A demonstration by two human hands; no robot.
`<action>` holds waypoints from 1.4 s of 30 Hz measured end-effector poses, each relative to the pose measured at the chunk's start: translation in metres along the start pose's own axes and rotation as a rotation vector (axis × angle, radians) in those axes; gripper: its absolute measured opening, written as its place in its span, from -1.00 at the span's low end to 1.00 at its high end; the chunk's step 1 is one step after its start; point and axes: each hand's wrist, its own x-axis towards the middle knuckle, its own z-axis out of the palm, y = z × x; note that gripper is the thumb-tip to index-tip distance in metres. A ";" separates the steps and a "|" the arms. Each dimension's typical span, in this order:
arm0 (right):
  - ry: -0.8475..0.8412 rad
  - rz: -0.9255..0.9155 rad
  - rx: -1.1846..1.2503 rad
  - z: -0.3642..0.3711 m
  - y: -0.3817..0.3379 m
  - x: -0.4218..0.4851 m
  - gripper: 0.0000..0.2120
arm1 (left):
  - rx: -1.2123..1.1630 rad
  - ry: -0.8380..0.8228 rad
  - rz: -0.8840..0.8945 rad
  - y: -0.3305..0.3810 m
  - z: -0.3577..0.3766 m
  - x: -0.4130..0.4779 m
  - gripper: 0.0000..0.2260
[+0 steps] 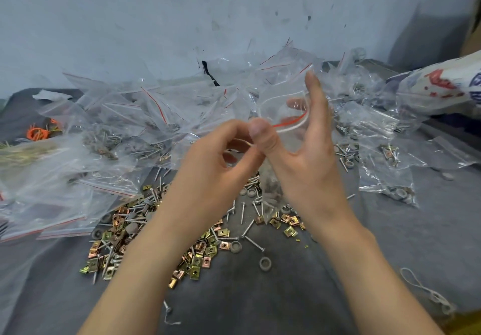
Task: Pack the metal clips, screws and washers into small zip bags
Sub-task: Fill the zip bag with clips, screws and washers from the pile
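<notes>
Zip bag (287, 122), clear with a red seal line, is held up between the two hands over the grey counter (390, 243), its mouth stretched wide and its body hanging down towards the loose hardware. The right hand (307, 157) has its fingers straight and raised, at least one showing through the plastic inside the mouth, and its thumb pressed on the near lip. The left hand (216, 157) is curled, its fingertips pinching at that same lip beside the right thumb. Whether it also holds a small part cannot be made out. Some hardware seems to sit in the bottom of the bag already, though it is blurred.

Behind the hands lies a large heap of filled bags (130, 116), so much of the packing looks done. A good deal is left: brass-coloured metal clips (197, 259), screws (253, 242) and grey washers (265, 264) are scattered in a broad pile under the wrists. Flat bags (52, 220), seemingly unused, lie stacked at the left. This bag probably still needs filling and sealing.
</notes>
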 end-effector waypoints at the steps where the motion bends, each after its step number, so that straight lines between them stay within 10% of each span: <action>1: -0.012 0.013 0.014 0.001 -0.001 -0.001 -0.01 | -0.015 0.030 -0.005 -0.002 0.000 0.000 -0.88; 12: 0.064 0.248 0.664 -0.016 0.013 0.018 -0.52 | -0.252 0.207 -0.175 -0.014 -0.019 -0.001 -0.87; 38: 0.059 0.115 0.391 -0.005 0.019 0.012 -0.68 | -0.239 0.300 -0.277 -0.034 -0.022 -0.011 -0.78; 42: 0.007 -0.030 -0.038 -0.012 0.010 0.012 -0.55 | -0.259 0.305 -0.279 -0.035 -0.021 -0.010 -0.78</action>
